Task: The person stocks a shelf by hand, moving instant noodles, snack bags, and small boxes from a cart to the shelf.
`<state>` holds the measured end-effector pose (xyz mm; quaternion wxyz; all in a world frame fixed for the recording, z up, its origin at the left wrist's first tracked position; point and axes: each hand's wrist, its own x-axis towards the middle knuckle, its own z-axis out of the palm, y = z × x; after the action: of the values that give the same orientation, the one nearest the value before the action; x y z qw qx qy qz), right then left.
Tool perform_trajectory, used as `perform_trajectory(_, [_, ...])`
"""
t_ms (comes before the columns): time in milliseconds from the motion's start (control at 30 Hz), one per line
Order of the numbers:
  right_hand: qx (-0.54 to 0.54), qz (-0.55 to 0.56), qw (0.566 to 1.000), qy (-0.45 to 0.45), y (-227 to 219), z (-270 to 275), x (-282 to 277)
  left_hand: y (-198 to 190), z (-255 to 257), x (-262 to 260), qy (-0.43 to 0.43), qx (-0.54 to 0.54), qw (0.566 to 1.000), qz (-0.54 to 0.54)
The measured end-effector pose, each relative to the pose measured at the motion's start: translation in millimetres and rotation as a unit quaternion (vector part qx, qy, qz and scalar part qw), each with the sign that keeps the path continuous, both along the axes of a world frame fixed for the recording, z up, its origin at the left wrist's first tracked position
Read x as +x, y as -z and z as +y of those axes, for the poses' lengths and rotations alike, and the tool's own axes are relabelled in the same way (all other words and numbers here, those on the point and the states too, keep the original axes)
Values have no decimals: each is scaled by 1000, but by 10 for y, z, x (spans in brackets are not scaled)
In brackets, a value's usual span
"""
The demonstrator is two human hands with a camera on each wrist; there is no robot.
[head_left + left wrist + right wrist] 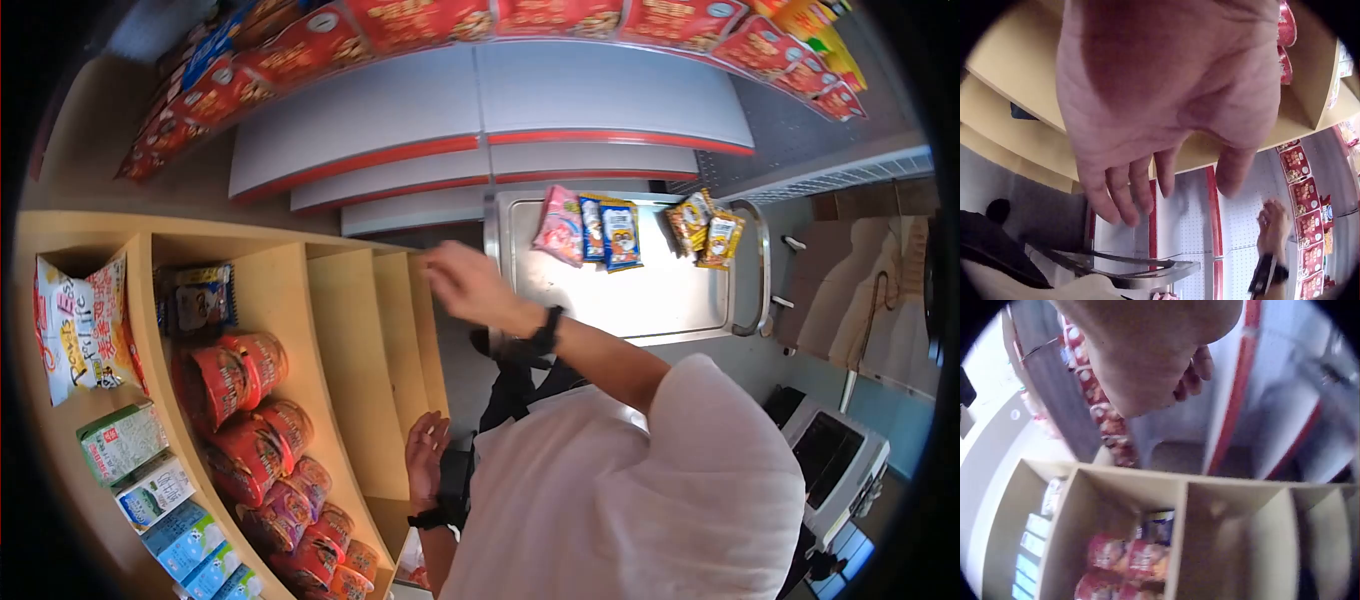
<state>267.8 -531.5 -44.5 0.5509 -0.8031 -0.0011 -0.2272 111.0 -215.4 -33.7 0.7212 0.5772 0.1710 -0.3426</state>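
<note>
My right hand (470, 287), with a black band at the wrist, reaches across between the wooden shelf (340, 325) and the metal cart (610, 325). Its fingers are loosely bent and hold nothing; the right wrist view shows the hand (1154, 372) over the shelf's edge. Lower down, beside the shelf's bare compartments, is my left hand (427, 455). In the left wrist view the left hand (1166, 100) has relaxed fingers and nothing in them. On the cart lie a pink packet (560, 228), blue packets (621, 237) and brown-and-yellow packets (722, 240).
Red noodle tubs (245, 455) and a dark blue packet (203, 298) fill one shelf compartment. Beside them stand a snack bag (85, 325) and drink cartons (185, 540). White racks with red edges (610, 143) rise ahead, under hanging red packets (430, 22).
</note>
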Motion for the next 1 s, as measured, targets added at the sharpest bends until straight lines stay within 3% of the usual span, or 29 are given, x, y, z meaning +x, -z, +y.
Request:
perform_trajectory(33, [32, 45, 998, 40, 138, -310, -338, 13, -65, 45, 3, 2, 1000, 4])
perform_trajectory(133, [-31, 103, 970, 220, 911, -1300, -1268, 100, -254, 136, 13, -14, 1000, 10])
perform_trajectory(233, [-90, 238, 870, 423, 1604, -2128, -1847, 79, -482, 167, 24, -11, 1000, 10])
perform_trajectory(300, [-37, 348, 814, 463, 2087, -2598, -1965, 51, -608, 170, 58, -2, 998, 12])
perform_trajectory(367, [64, 399, 814, 418, 2229, -2865, -1886, 19, -738, 144, 73, 12, 997, 16])
perform_trajectory(400, [77, 426, 812, 391, 2536, -2982, -1854, -7, -771, 143, 86, 25, 996, 22])
perform_trajectory(433, [176, 455, 797, 357, 2872, -3090, -1821, 22, -793, 136, 97, 24, 995, 27])
perform_trajectory(467, [-26, 509, 789, 343, 3328, -3200, -1695, 57, -787, 115, 97, 29, 994, 29])
perform_trajectory(533, [56, 501, 800, 326, 3033, -3133, -1473, -24, -796, 118, 120, 27, 992, 21])
perform_trajectory(567, [48, 498, 802, 325, 2891, -3027, -1412, -102, -775, 88, 82, 46, 996, 8])
perform_trajectory(600, [58, 510, 799, 313, 3073, -3072, -1348, -145, -792, 65, 83, 42, 996, 14])
perform_trajectory(633, [107, 425, 863, 253, 3761, -3250, -1384, -176, -797, 45, 88, 34, 995, 21])
perform_trajectory(667, [198, 436, 852, 210, 2715, -2946, -1327, -195, -774, 18, 64, 34, 997, 11])
perform_trajectory(700, [171, 442, 858, 198, 2748, -2942, -1333, -195, -741, -16, 64, 32, 997, 9])
perform_trajectory(767, [110, 524, 805, 257, 2618, -2867, -1231, -218, -707, -83, 39, 31, 999, 1])
perform_trajectory(900, [348, 384, 834, 191, 2546, -2777, -1235, -211, -663, -257, 2, 18, 1000, -8])
perform_trajectory(967, [295, 462, 794, 262, 2432, -2722, -1155, -168, -664, -298, -5, 9, 1000, -2])
perform_trajectory(1000, [291, 463, 797, 256, 2379, -2711, -1171, -154, -668, -309, -5, 5, 1000, 3])
